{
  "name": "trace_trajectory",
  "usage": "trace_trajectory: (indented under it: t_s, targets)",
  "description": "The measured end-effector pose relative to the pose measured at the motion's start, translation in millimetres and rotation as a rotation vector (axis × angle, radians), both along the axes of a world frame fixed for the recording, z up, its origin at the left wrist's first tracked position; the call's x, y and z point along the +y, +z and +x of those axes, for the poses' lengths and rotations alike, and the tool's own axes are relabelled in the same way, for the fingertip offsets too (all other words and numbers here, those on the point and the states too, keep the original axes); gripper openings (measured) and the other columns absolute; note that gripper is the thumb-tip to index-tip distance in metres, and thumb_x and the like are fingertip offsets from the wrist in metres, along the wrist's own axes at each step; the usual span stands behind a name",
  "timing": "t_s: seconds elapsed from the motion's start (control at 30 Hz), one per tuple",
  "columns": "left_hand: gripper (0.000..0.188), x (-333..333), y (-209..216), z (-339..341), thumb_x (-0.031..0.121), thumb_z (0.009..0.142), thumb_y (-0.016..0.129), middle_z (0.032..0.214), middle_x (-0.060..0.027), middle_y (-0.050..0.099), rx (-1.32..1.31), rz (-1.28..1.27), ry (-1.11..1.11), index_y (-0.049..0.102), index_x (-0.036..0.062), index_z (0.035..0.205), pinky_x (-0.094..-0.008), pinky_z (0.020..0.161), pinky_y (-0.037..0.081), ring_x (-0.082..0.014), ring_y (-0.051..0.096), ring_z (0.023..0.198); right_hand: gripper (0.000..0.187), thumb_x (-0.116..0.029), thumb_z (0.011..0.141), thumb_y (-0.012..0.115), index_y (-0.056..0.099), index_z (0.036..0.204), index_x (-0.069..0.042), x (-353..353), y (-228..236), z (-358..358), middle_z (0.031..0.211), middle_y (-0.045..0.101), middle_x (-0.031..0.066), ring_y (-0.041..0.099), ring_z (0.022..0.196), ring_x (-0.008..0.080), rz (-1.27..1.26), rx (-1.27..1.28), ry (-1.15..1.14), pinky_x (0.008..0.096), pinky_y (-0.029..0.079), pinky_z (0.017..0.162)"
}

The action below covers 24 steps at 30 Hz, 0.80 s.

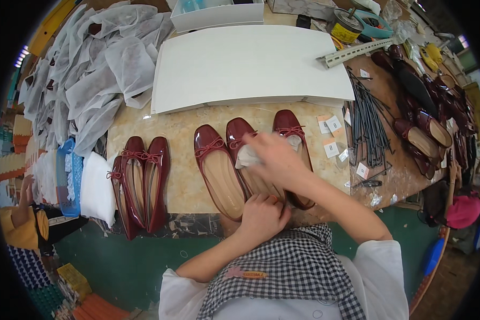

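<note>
Centre frame: right hand pinching white tissue inside middle dark-red ballet flat; left hand closed on its heel, over marble worktop.

Bench layout, head view.
3 shoes lie left of 3 more; a flat board lies behind them, rods right.

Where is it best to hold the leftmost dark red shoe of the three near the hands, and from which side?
Probably at the heel end of that shoe, from the near table edge. The heel points toward the person, its opening is free, and no hand covers it.
</note>
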<state>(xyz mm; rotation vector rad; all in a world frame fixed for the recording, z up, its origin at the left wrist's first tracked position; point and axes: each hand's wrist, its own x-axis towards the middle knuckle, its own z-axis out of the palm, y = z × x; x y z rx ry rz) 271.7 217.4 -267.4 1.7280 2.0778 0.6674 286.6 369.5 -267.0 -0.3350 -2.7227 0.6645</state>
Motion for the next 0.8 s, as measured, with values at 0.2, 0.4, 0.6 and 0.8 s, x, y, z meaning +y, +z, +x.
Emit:
trace_trajectory:
  t_s: [0.2, 0.4, 0.6, 0.8]
  targets:
    - [0.023, 15, 12, -12, 0.025, 0.075, 0.061, 0.063, -0.0079, 0.060, 0.107, -0.029, -0.188, 0.065, 0.0053, 0.064, -0.0390, 0.058, 0.047, -0.0259, 0.058, 0.059, 0.063, -0.015, 0.075, 0.070, 0.044, 0.129, 0.000, 14, -18, -19, 0.099, 0.053, 0.0161, 0.052, 0.097, 0.0309, -0.005, -0.088, -0.211, 0.0375, 0.044, 0.085]
    - [0.041, 171, 42, -149, 0.040, 0.086, 0.054, 0.133, -0.0227, 0.041, 0.639, 0.430, 0.110, 0.058, 0.0156, 0.119, -0.0571, 0.103, 0.025, -0.0367, 0.033, 0.128, 0.046, -0.010, 0.080, 0.065, 0.052, 0.123, -0.001, 7, 23, 48, 0.109, 0.056, 0.0154, 0.055, 0.098, 0.0316, -0.251, 0.105, -0.148, 0.0367, 0.047, 0.084]
    - [0.041, 211, -15, -186, 0.031, 0.085, 0.059, 0.124, -0.0172, 0.047, 0.475, 0.251, 0.356, 0.056, 0.0168, 0.123, -0.0527, 0.098, 0.032, -0.0351, 0.039, 0.121, 0.034, -0.004, 0.081, 0.063, 0.059, 0.114, -0.002, -5, 32, 108, 0.104, 0.058, 0.0124, 0.058, 0.088, 0.0261, -0.452, 0.061, -0.270, 0.0312, 0.048, 0.074]
    - [0.014, 163, 68, -89, 0.018, 0.077, 0.063, 0.078, -0.0151, 0.053, 0.141, 0.494, 0.024, 0.061, 0.0044, 0.074, -0.0439, 0.065, 0.044, -0.0333, 0.054, 0.078, 0.056, -0.006, 0.085, 0.061, 0.040, 0.136, -0.006, 9, 27, 121, 0.128, 0.050, 0.0112, 0.053, 0.112, 0.0213, -1.408, 0.485, -0.428, 0.0339, 0.046, 0.095]
